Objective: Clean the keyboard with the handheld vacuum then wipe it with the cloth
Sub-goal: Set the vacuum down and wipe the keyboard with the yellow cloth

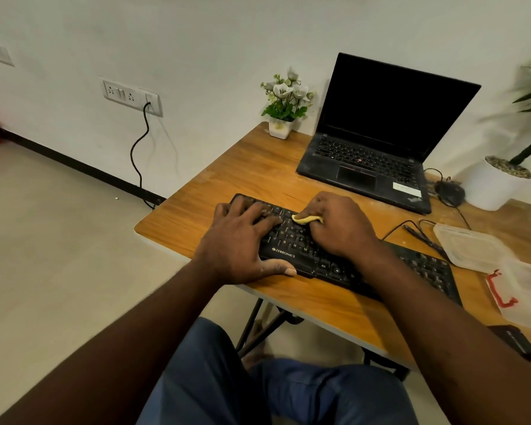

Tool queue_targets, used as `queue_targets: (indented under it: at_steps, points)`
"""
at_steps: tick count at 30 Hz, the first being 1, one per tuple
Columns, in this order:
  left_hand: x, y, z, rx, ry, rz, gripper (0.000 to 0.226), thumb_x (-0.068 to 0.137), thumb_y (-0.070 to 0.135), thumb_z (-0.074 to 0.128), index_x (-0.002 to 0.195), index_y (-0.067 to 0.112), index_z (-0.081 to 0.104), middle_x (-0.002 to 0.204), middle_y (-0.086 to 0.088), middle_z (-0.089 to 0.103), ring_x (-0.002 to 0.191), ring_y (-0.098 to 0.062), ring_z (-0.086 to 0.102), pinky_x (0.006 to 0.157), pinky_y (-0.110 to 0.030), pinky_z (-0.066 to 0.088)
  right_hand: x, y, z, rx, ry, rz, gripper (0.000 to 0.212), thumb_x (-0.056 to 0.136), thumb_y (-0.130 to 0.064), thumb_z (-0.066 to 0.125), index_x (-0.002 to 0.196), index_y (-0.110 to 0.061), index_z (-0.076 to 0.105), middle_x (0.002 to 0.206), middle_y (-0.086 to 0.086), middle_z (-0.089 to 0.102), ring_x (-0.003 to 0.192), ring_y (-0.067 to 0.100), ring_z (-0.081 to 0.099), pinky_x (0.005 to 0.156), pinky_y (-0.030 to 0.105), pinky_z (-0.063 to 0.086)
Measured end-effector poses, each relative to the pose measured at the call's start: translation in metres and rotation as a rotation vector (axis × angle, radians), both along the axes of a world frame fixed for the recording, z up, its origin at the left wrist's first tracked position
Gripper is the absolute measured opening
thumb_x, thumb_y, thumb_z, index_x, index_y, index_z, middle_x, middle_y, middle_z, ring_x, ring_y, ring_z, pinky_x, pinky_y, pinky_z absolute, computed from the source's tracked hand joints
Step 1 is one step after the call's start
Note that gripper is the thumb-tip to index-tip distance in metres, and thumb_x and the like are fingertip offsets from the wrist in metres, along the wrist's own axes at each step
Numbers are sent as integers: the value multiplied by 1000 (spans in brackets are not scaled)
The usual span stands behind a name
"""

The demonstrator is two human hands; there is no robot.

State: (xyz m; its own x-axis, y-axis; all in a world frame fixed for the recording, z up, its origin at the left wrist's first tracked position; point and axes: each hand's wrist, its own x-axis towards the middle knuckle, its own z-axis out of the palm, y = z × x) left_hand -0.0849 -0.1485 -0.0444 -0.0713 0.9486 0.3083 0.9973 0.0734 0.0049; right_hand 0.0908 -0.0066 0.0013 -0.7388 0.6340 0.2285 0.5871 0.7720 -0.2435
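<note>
A black keyboard (pixel 328 265) lies slantwise near the front edge of the wooden table (pixel 246 176). My left hand (pixel 242 240) rests flat on the keyboard's left end, fingers spread over the keys and thumb on its front rim. My right hand (pixel 341 225) is closed on a small bunched yellow cloth (pixel 304 219) and presses it onto the upper keys in the middle. Most of the cloth is hidden under my fingers. No handheld vacuum is plainly in view.
An open black laptop (pixel 377 142) stands behind the keyboard, with a small flower pot (pixel 281 128) to its left. A mouse (pixel 449 193), cables, a white plant pot (pixel 494 185) and clear plastic containers (pixel 472 245) crowd the right side. A dark object (pixel 514 342) lies at the front right edge.
</note>
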Motion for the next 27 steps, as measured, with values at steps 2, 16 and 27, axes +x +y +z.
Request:
queue_targets:
  at_steps: [2,16,27]
  points:
    - [-1,1,-1,-7,-5,-5,111,72,104,23,151,31,46,149,2,46,135,-23,33,109,-48,31,8,1,3,15,-55,-20,33,87,-14,64,107,-34,81,109,-11,66,98,16,61,78,40,57]
    - [3,2,0,-24,-9,0,113,71,105,20,152,30,44,146,-1,45,134,-25,34,109,-50,32,80,26,26,-155,-37,-356,25,82,-13,69,78,-35,81,87,-8,76,82,11,65,71,32,56]
    - [18,5,-1,0,5,-40,109,75,102,21,150,28,48,143,-3,49,130,-26,37,108,-50,32,19,23,25,-68,-147,-129,27,85,-12,67,94,-32,81,103,-7,73,92,15,65,80,38,59]
